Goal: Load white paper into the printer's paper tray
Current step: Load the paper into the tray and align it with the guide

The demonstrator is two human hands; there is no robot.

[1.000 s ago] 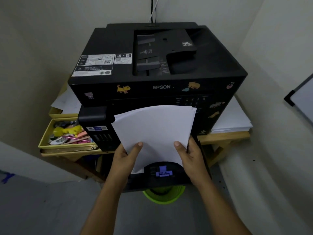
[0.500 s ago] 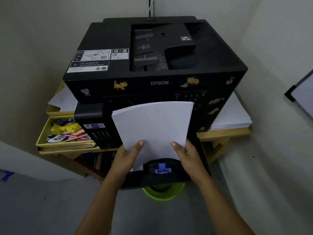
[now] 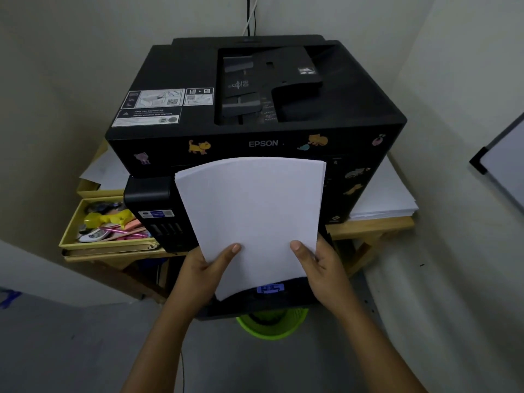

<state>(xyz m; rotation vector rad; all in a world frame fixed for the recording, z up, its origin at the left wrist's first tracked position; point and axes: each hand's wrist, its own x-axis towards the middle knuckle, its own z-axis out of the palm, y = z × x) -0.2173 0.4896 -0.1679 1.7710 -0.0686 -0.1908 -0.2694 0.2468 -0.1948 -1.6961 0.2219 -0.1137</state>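
While we hold the stack of white paper (image 3: 251, 219) over the pulled-out paper tray (image 3: 286, 300), both hands grip its near corners: our left hand (image 3: 198, 268) pinches the 7 o'clock corner with the thumb on top, and our right hand (image 3: 320, 265) does the same at 5 o'clock. Below our wrists, at 6 o'clock, a green basket (image 3: 272, 324) sits on the floor under the tray.

At the tray's near edge a blue guide clip (image 3: 270, 288) shows just beside the paper's lower edge. The sheets slope up and away, their far edge fanned a little and covering the front of the black printer (image 3: 255, 109); we judge the stack is not yet lying flat in the tray.

So the step in hand is aligning and lowering the paper. Next we should square the fanned edges, drop the far end down into the tray and slide it forward beneath the printer body, keeping it clear of the blue guide.

Further off, at 9 o'clock, a yellow drawer (image 3: 107, 245) of small stationery stands open, and at 3 o'clock spare sheets (image 3: 388, 199) rest on the wooden table (image 3: 374, 226).
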